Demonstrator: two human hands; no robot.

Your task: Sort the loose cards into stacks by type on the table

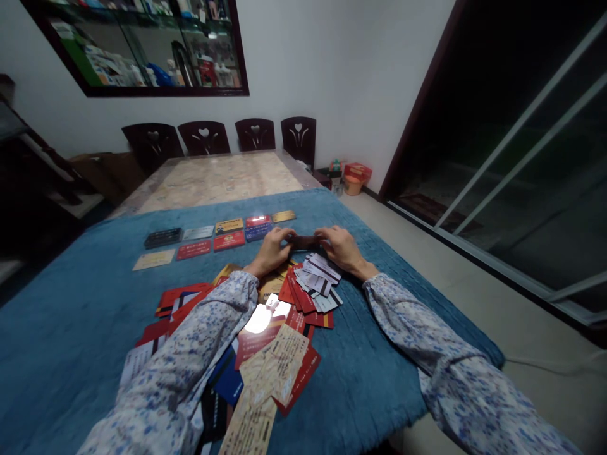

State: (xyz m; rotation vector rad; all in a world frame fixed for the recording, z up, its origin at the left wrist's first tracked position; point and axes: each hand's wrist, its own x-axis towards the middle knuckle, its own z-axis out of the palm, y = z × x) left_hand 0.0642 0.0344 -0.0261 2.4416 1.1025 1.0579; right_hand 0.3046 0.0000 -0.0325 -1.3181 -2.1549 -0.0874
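Both of my hands pinch a small stack of cards (306, 241) by its two ends, seen nearly edge-on just above the blue cloth (374, 354). My left hand (274, 249) has the left end and my right hand (344, 249) the right. Below them spreads a loose heap of cards: white cards (322, 272), red cards (296, 291), cream cards (279, 363) and a blue card (227, 376). My left sleeve covers part of this heap. Beyond my left hand lie sorted piles, among them black cards (163, 237), red cards (193, 249) and a gold card (284, 216).
The cloth covers the near part of a marble-patterned table (213, 180). Dark chairs (203, 136) line its far side. An orange bucket (353, 184) stands on the floor by the wall. To the right is a sliding glass door (512, 139).
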